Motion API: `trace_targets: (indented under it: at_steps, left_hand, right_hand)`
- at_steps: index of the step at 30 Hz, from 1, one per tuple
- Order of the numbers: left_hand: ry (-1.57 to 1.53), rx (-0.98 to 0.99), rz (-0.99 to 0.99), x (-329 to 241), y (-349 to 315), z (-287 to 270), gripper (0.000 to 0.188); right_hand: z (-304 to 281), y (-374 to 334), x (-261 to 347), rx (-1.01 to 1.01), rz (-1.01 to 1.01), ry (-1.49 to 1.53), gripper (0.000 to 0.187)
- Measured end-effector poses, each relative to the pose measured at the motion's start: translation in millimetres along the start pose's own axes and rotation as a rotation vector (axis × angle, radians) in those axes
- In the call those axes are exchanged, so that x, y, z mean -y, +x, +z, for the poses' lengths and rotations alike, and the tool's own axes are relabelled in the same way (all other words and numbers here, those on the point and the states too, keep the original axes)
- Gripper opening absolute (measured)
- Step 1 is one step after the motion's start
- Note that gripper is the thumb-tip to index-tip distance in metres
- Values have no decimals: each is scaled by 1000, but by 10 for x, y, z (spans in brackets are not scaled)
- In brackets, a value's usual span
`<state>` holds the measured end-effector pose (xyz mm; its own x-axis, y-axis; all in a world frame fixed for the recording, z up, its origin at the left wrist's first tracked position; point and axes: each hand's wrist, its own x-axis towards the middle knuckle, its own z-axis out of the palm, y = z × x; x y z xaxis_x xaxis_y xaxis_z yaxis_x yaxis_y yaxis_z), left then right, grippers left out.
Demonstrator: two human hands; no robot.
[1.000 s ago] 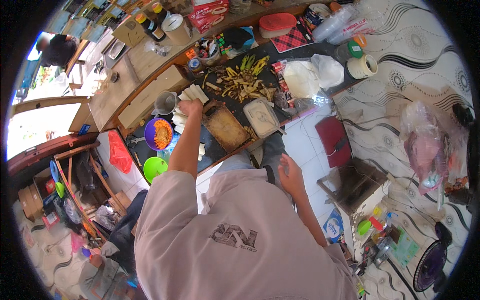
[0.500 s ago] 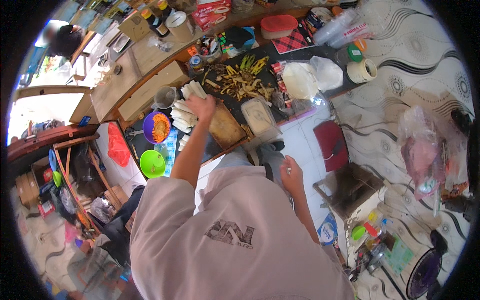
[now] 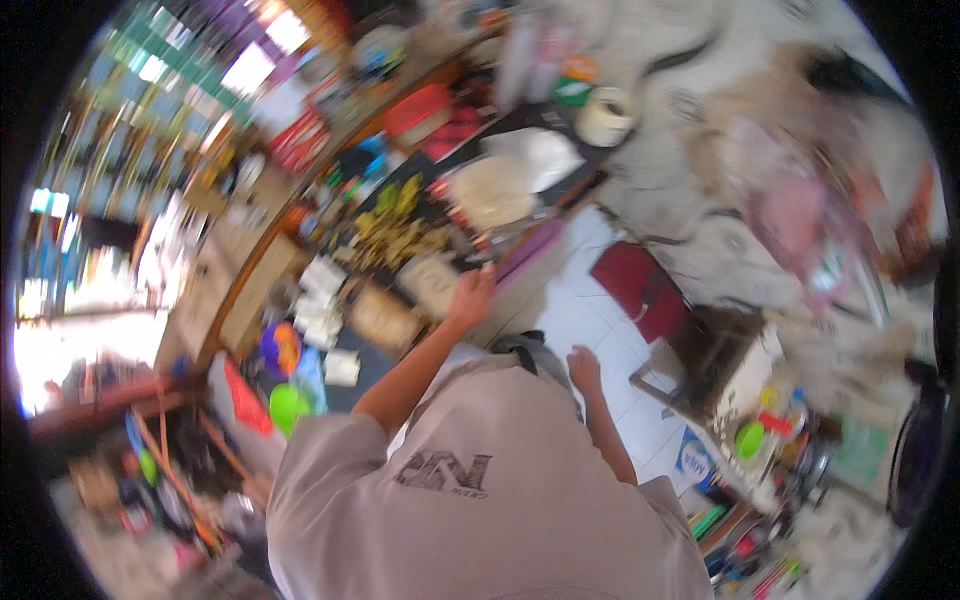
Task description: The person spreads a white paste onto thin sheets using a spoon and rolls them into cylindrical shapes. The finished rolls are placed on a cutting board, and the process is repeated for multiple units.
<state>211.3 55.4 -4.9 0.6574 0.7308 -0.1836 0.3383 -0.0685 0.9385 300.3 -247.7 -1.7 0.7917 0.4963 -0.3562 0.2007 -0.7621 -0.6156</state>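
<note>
My left hand (image 3: 473,297) is over the near edge of the dark table, beside a pale lidded container (image 3: 431,283). Motion smears its fingers, so I cannot tell whether it holds anything. Low at my right side hangs my right hand (image 3: 585,371), touching nothing I can see; its fingers are blurred too. White wrapped rolls (image 3: 320,315) lie left of a brown wooden board (image 3: 383,318). Beyond the board spreads a heap of banana peels (image 3: 392,240). A purple bowl with orange shreds (image 3: 282,349) and a lime-green bowl (image 3: 290,408) stand at the left.
Bags of white stuff (image 3: 495,190) lie at the table's far right, near a pale round tub (image 3: 605,116) and a red-lidded box (image 3: 418,112). On the tiled floor to my right are a dark red chair-like piece (image 3: 640,290) and an open box-like stand (image 3: 700,365).
My left hand has left the white rolls and moved right, past the board to the container. My view has swung to the right and blurred. My right hand still hangs at my side.
</note>
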Motion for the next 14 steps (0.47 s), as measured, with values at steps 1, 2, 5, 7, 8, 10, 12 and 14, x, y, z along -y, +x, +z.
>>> trace_targets:
  at_steps: [1, 2, 5, 7, 8, 10, 12, 14]
  left_hand:
    - [-40, 68, -69, -141, 96, 105, 55]
    - [-84, 117, -148, -306, 167, 152, 53]
    - [-305, 200, -430, -506, 347, 432, 48]
    - [-112, 369, -573, -435, 581, 665, 47]
    - [11, 444, -601, -472, 666, 894, 47]
    - [137, 659, -542, -616, 693, 1466, 45]
    - [244, 784, -465, -806, 564, 1903, 44]
    - [335, 908, -359, -1065, 419, 2400, 42]
  right_hand:
    - [108, -38, -533, -96, 56, -23, 26]
    - [455, -69, -1426, -86, 56, -207, 22]
    - [350, -441, -2007, -202, 991, 616, 16]
    - [153, -850, -2084, -234, 987, 782, 12]
    - [154, -1061, -2219, -380, 1053, 959, 10]
    - [440, -1503, -2702, -445, 1121, 752, 14]
    - [635, -1873, -2796, -540, 1217, 744, 15]
    - [1177, -2274, -2827, -459, 1230, 572, 17]
